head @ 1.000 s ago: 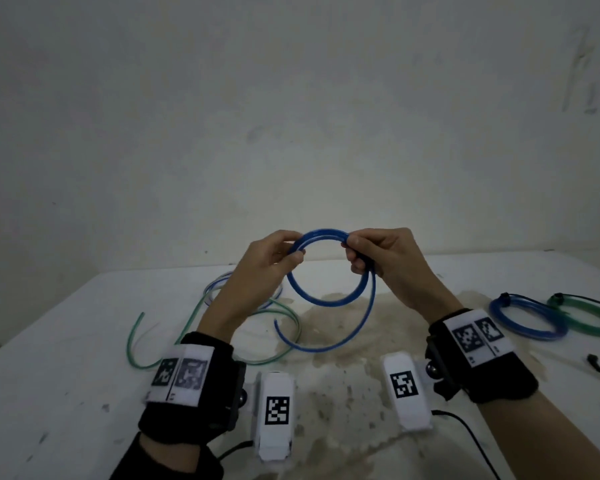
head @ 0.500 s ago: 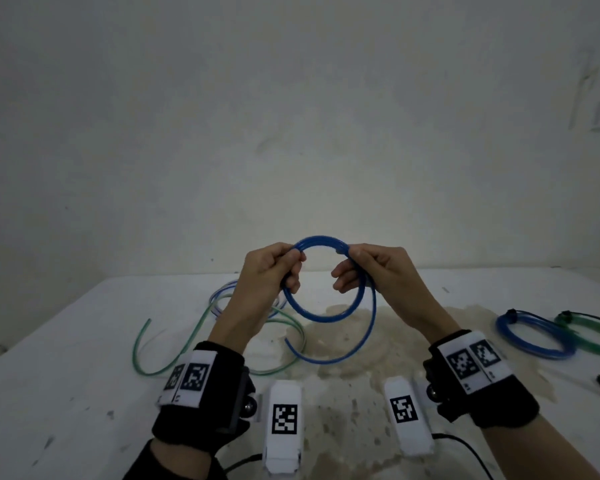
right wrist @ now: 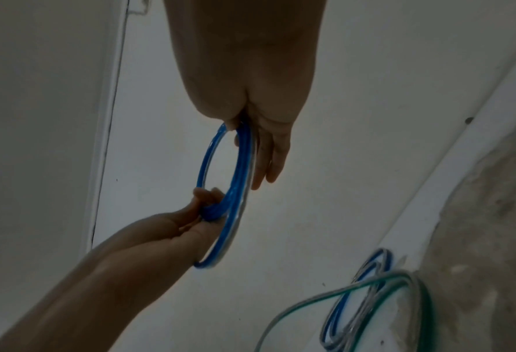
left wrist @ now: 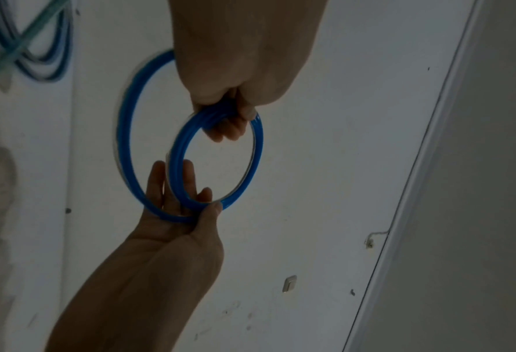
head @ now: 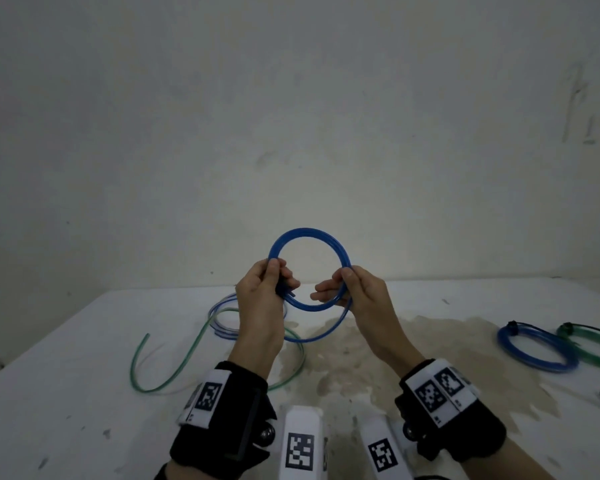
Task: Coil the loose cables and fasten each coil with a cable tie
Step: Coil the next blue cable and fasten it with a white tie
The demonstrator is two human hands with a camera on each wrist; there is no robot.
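— While both hands are raised above the table, what has the blue cable?
— Left hand curls tight round its coil; right hand pinches the other side with the thumb, fingers nearly straight. A loose green cable lies near the left edge.

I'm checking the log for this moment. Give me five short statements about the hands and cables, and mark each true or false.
1. Both hands hold the blue cable above the table. True.
2. The left hand is empty. False: it grips the blue cable's loops.
3. A loose green cable lies on the table. True.
4. The right hand holds a green coil. False: it pinches the blue cable.
5. A blue coil and a green coil lie at the table's right side. True.
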